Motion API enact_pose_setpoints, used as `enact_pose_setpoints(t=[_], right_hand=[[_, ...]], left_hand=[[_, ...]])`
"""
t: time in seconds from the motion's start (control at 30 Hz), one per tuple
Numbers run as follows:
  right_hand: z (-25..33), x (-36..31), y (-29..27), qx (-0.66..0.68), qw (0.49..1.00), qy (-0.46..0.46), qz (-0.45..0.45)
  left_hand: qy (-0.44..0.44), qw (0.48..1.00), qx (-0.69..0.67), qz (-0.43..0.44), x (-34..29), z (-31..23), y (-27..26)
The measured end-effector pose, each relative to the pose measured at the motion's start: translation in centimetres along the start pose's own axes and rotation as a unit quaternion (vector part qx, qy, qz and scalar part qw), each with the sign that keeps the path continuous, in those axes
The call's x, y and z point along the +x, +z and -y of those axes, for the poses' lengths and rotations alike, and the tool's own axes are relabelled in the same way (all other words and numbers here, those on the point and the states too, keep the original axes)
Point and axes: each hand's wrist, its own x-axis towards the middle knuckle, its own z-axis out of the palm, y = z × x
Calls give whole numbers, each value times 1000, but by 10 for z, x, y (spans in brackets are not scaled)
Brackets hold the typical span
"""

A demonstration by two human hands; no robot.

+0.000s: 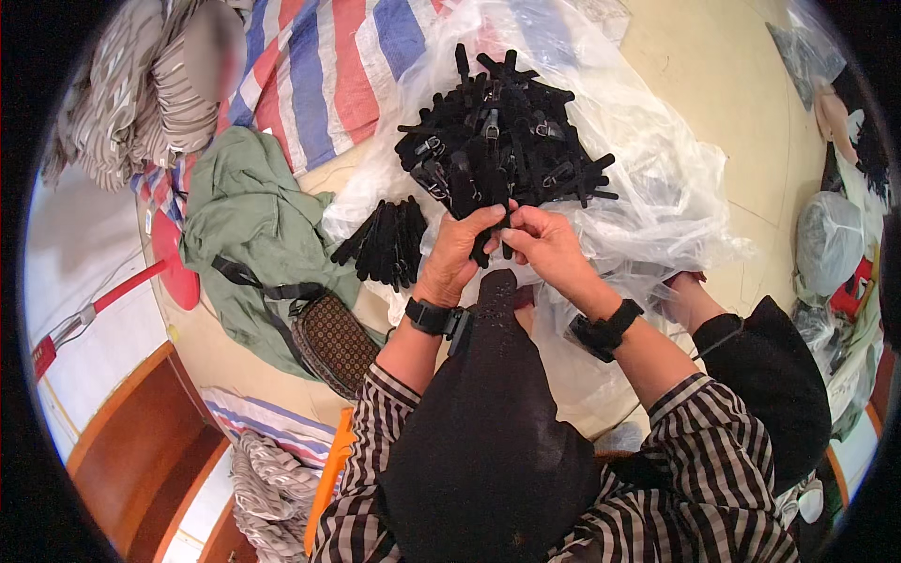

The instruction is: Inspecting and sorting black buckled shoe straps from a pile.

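My left hand (pixel 457 251) and my right hand (pixel 552 246) meet at the near edge of a heap of black straps (pixel 497 131), several with small silver buckles. Between them is a narrow black strap (pixel 507 221), pinched by the fingertips of both hands. The left fingers curl around its lower part, and the right thumb and forefinger press together at its side. Fingers and dark pieces overlap there, so the strap's ends are hard to make out. Just left of my left hand, a smaller bunch of black strips (pixel 383 242) lies fanned out side by side.
Crumpled clear plastic sheeting (pixel 657 188) lies under the heap. To the left are a green cloth (pixel 249 202) and a brown patterned pouch (pixel 333 345). Beyond are a striped woven sheet (pixel 347 75) and bundled beige strips (pixel 122 94). Black material (pixel 488 403) covers my lap.
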Motion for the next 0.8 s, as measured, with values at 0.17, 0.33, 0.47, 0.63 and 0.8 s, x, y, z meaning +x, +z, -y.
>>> enact_pose_setpoints(t=[0.17, 0.33, 0.47, 0.63, 0.8], right_hand=[[-12, 9, 12, -231, 966, -88, -81], [-3, 10, 11, -211, 975, -74, -7], [-16, 16, -14, -102, 995, -1, -3], [-41, 41, -58, -96, 979, -6, -178], [-29, 61, -36, -340, 906, -68, -243]], left_hand=[[1, 999, 49, -18, 0, 4, 4], [74, 992, 60, -84, -1, -2, -11], [72, 991, -34, -107, -1, -8, -47], [18, 994, -20, -103, -2, -1, -35], [49, 986, -62, -149, 2, -2, -23]])
